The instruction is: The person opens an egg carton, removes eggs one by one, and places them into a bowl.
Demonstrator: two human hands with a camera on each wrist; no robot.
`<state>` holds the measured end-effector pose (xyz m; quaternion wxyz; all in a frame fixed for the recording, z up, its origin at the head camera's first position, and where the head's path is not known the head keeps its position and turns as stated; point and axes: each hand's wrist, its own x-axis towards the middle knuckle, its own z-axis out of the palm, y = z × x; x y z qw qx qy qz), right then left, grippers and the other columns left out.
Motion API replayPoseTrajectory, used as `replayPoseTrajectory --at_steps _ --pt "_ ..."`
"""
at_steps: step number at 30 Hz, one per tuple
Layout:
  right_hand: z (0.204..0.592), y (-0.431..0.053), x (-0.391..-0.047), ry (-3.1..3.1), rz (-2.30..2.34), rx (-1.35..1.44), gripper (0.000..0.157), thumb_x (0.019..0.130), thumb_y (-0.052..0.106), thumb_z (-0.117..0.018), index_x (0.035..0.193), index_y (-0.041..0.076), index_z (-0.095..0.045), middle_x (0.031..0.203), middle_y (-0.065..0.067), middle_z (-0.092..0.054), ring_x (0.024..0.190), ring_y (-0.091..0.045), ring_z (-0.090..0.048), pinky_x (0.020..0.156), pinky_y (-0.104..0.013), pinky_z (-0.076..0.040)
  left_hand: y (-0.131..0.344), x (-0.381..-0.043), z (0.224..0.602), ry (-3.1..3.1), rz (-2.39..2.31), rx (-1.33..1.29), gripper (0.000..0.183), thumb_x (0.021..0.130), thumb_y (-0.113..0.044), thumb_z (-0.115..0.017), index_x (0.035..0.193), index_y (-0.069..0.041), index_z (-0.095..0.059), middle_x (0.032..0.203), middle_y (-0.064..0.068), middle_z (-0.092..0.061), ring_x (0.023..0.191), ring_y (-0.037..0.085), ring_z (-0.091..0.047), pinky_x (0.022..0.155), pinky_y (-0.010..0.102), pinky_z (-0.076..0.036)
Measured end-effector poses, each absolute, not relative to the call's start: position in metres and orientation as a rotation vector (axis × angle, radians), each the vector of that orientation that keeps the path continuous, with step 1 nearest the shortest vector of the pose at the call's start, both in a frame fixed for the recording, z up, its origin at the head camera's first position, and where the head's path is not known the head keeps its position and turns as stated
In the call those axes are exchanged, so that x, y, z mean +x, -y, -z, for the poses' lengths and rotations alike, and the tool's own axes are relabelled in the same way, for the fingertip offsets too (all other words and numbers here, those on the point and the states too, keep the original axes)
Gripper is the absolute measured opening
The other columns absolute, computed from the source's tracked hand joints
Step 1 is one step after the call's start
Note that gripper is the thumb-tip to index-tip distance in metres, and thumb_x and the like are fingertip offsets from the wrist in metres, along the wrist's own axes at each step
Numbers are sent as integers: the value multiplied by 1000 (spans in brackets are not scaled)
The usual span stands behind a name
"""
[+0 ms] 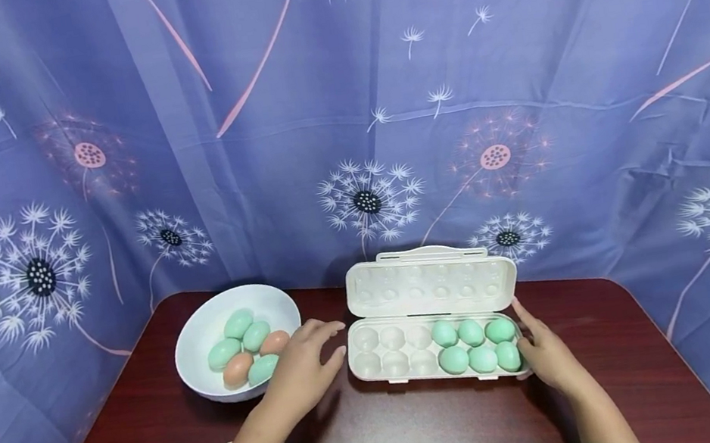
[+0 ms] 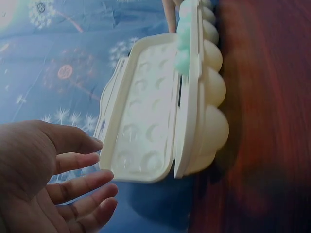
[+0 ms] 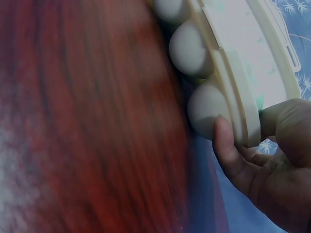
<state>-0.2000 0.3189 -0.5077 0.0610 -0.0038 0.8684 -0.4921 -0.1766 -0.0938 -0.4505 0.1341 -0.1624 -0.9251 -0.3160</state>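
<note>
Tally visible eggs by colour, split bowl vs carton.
Green eggs in the carton: 6
Green eggs in the bowl: 4
Orange-brown eggs in the bowl: 2
Total visible: 12

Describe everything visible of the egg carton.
The egg carton looks like off-white plastic, long with rounded ends. Its hinged lid stands open, leaning back, a handle strip along its far edge. Of two rows of six cups, the right six hold green eggs; the left six are empty. It sits on the red-brown table; the right hand grips its right end, and the left hand is near the other, without clear contact.
</note>
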Motion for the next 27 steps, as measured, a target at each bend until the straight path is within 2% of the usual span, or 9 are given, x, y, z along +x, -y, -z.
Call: replayPoseTrajectory --at_steps 9,20,27 --pt "508 -320 -200 -2620 1504 -10 75 100 -4 -36 164 20 -6 142 -35 -39 83 -24 -66 55 -39 -61 68 -179 456 2682 793 -605 35 89 -23 -76 123 -17 -70 111 -2 -67 105 18 -63 88 36 -55" --pt "510 -320 -201 -2625 1509 -17 76 99 -5 -36 164 19 -6 142 -36 -40 84 -24 -65 54 -39 -60 45 -181 456 2707 836 -690 37 91 -24 -72 127 -16 -68 123 1 -66 116 22 -62 96 41 -53" --pt "510 -320 -202 -2639 1502 -11 76 98 -4 -36 164 21 -7 142 -35 -40 86 -26 -65 54 -39 -60 29 -181 459 2682 828 -731 37 90 -24 -73 126 -15 -69 116 0 -66 111 19 -63 93 37 -55"
